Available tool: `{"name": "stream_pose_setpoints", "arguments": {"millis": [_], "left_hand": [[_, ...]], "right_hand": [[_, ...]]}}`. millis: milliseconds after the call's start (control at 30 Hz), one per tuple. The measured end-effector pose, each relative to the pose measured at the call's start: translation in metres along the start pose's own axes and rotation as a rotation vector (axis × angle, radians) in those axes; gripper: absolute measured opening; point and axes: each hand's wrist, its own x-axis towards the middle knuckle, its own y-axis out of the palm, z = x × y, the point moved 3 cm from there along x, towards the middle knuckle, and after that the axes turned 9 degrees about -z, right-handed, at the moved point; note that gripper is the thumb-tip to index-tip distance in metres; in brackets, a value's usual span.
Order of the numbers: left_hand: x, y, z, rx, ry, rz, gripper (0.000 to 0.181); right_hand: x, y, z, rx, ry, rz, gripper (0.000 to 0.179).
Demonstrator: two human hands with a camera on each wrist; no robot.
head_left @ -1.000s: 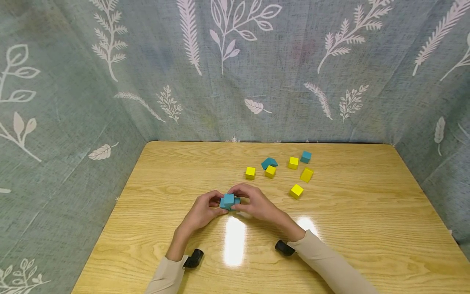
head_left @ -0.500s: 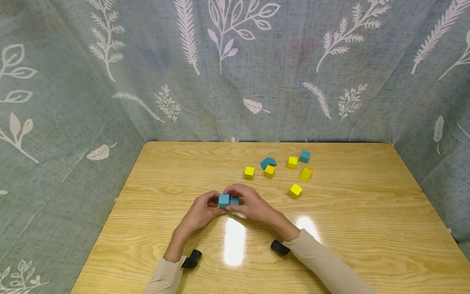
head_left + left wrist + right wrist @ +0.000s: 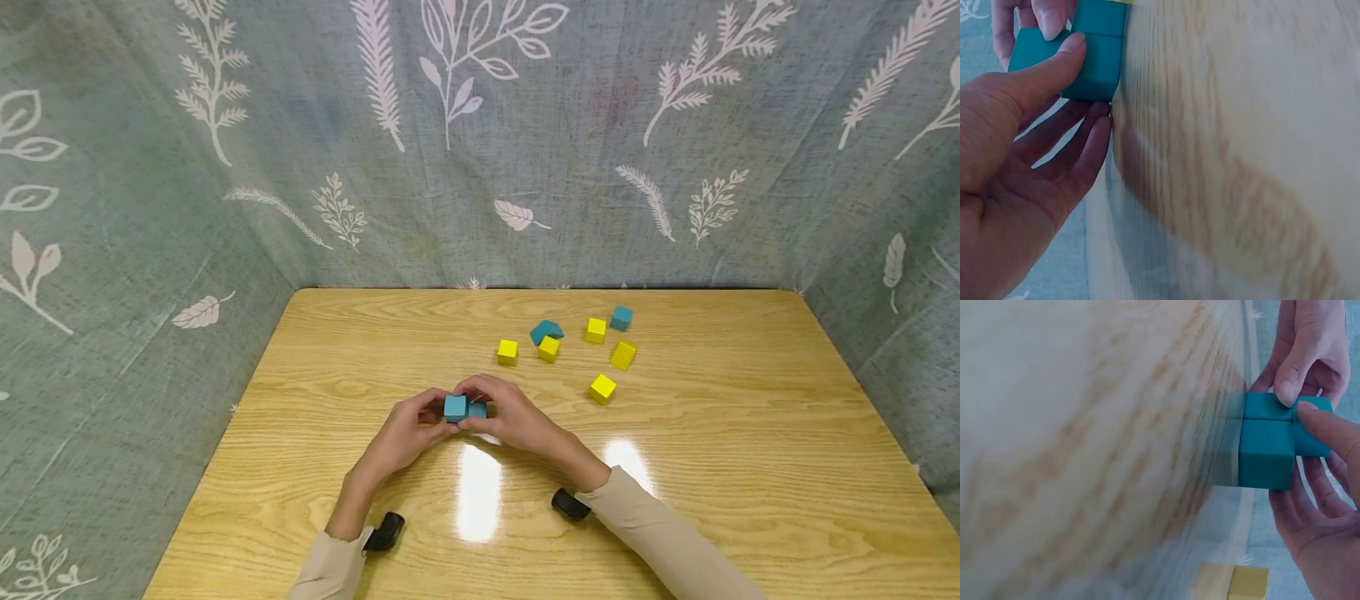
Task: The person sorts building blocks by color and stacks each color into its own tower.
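Observation:
Near the middle of the table, both hands work on a small cluster of blue blocks. My right hand (image 3: 513, 412) pinches the raised blue cube (image 3: 455, 407) between thumb and fingers. This cube rests against two lower ones, on the left of the cluster; whether it bears fully on them I cannot tell. My left hand (image 3: 401, 432) holds the lower left blue block (image 3: 1092, 69), thumb on its near side and fingers behind. Beside that, the lower right blue block (image 3: 1266, 456) stands on the table, partly hidden by my right hand in the head view.
Several yellow cubes lie behind and right, among them one yellow cube (image 3: 507, 352) and a nearer yellow cube (image 3: 602, 389). A blue cube (image 3: 622, 317) and an angular blue piece (image 3: 547, 330) sit farther back. Patterned cloth (image 3: 420, 208) walls the wooden table (image 3: 712, 433).
The raised blue cube has moved left with my right hand, from over the middle of the lower blocks to their left side. My left hand stays at the cluster.

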Motion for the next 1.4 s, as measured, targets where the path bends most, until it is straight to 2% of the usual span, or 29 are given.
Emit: {"name": "stream_pose_setpoints", "arguments": {"millis": [333, 700, 1133, 1400], "left_hand": [[0.0008, 0.0001, -0.0004, 0.024, 0.017, 0.005, 0.036], [0.0014, 0.002, -0.0014, 0.018, 0.036, -0.002, 0.028], [0.0005, 0.0019, 0.0031, -0.004, -0.007, -0.021, 0.026], [0.0006, 0.0012, 0.0029, -0.023, -0.016, -0.015, 0.028]], "right_hand": [[0.0006, 0.0005, -0.0017, -0.014, -0.02, 0.014, 0.039], [-0.0035, -0.0054, 0.0009, -0.193, -0.04, 0.046, 0.047], [-0.0046, -0.0038, -0.0026, -0.186, -0.03, 0.042, 0.042], [-0.0041, -0.0065, 0.0001, -0.19, -0.027, 0.064, 0.046]]}}
